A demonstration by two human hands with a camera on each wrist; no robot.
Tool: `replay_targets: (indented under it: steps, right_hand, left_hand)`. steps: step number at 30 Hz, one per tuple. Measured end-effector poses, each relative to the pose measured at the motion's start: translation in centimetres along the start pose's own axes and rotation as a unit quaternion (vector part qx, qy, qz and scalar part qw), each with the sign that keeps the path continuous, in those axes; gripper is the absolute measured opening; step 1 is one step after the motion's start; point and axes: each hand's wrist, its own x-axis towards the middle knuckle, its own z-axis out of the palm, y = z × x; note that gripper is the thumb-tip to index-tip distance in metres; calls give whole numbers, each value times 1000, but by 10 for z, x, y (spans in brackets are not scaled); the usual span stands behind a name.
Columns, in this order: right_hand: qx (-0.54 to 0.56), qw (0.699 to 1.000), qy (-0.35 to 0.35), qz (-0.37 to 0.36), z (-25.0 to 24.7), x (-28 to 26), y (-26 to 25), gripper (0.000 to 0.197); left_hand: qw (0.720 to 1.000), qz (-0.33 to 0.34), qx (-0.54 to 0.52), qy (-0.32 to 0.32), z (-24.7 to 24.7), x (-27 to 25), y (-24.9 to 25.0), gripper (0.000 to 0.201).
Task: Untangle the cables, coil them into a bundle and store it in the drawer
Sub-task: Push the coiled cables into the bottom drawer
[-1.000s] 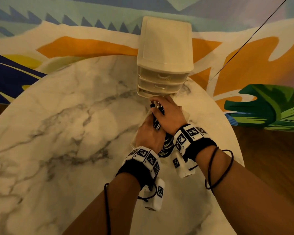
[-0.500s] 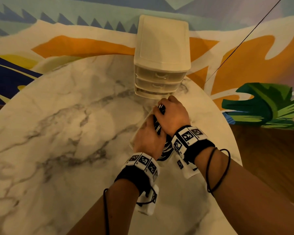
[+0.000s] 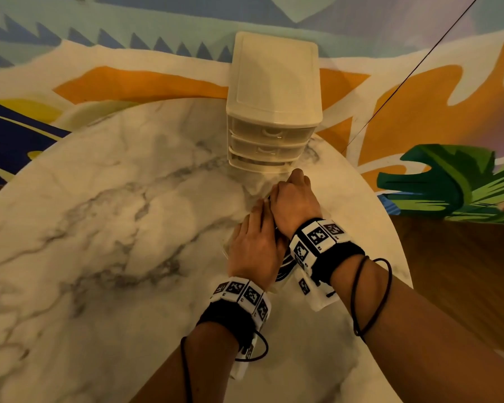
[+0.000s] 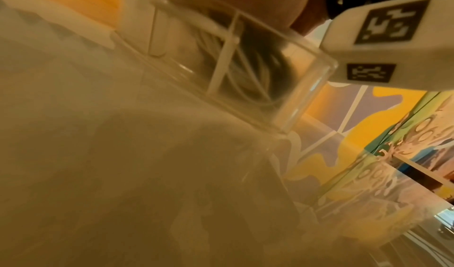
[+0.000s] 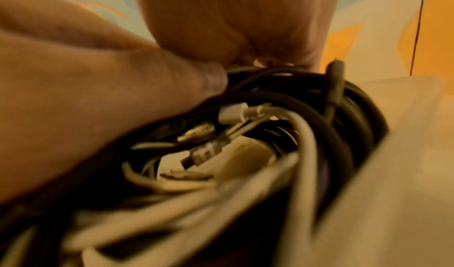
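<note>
A cream drawer unit (image 3: 274, 91) stands at the far side of the marble table (image 3: 114, 228). Its clear bottom drawer (image 4: 302, 88) is pulled out toward me. The coiled cable bundle (image 5: 282, 135), black and white cables with plugs, lies inside it; a small part shows between my wrists (image 3: 285, 266). My left hand (image 3: 253, 245) lies flat on the bundle's left side and presses it down. My right hand (image 3: 296, 202) curls its fingers (image 5: 245, 28) over the bundle's far end. Most of the drawer is hidden under both hands.
The two upper drawers (image 3: 271, 138) are closed. The round table's edge (image 3: 396, 234) runs close on the right, with wooden floor beyond. A thin black line (image 3: 405, 68) crosses the painted wall behind. Bare marble stretches to the left and near me.
Both hands have sunk lower over the drawer. The black cable ends that stuck up between them are now covered, and the bundle sits deeper in the drawer.
</note>
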Motion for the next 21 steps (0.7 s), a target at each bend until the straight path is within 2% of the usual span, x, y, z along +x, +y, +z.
replay_targets:
  steps: [4, 7, 10, 12, 15, 21]
  right_hand:
    - [24, 999, 15, 23, 2, 2, 1, 39]
    - [47, 998, 42, 19, 7, 1, 4, 42]
    - [122, 989, 84, -1, 9, -2, 8, 34]
    - [157, 982, 100, -42, 9, -8, 14, 25]
    - [125, 982, 77, -118, 10, -20, 31, 26]
    - [121, 982, 49, -133, 9, -22, 54, 37]
  left_hand:
    - [997, 27, 75, 26, 1, -1, -5, 51]
    - [994, 21, 106, 30, -1, -2, -5, 60]
    - [996, 4, 89, -29, 1, 0, -2, 64]
    - [995, -15, 68, -68, 4, 3, -4, 63]
    - [993, -14, 96, -66, 3, 5, -5, 60]
    - [996, 19, 82, -35, 5, 6, -5, 59]
